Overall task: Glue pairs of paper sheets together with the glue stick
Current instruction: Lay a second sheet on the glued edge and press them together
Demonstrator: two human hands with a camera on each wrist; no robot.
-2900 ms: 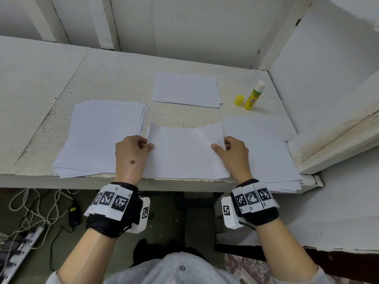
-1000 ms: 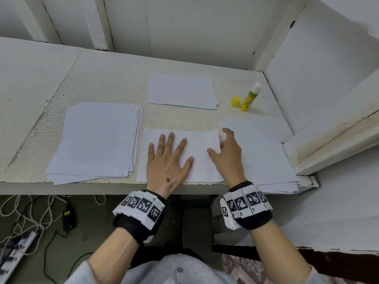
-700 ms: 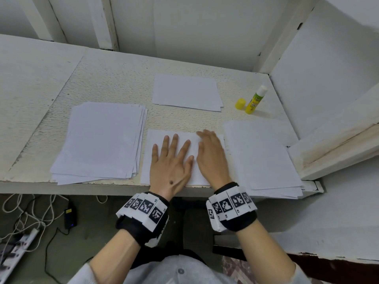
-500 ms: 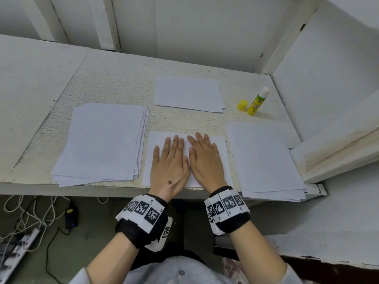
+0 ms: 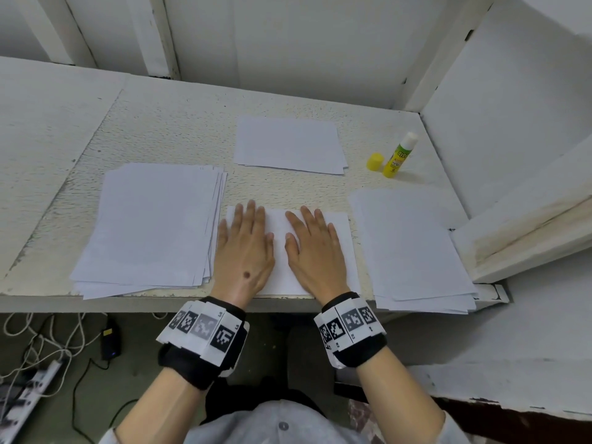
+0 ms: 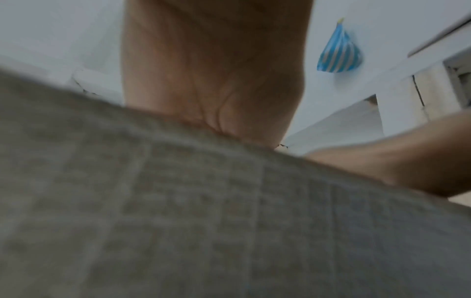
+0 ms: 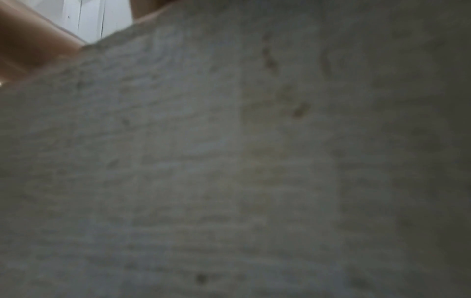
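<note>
Flat on the sheet [image 5: 280, 248] at the worktop's [image 5: 166, 129] near edge, the left hand [image 5: 244, 251] and right hand [image 5: 315, 251] press with straight fingers. Further back on the right, the uncapped glue stick [image 5: 398, 155] stands beside its cap [image 5: 375, 162].

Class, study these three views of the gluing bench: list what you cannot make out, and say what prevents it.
- Glue between the pressed sheets: head view, hidden by the top sheet, the left hand and the right hand.
- Label on the glue stick: head view, too small.
- Fingers of both hands: wrist views, hidden behind the blurred bench edge.
- How many sheets are in the left stack: head view, edges too fine.
</note>
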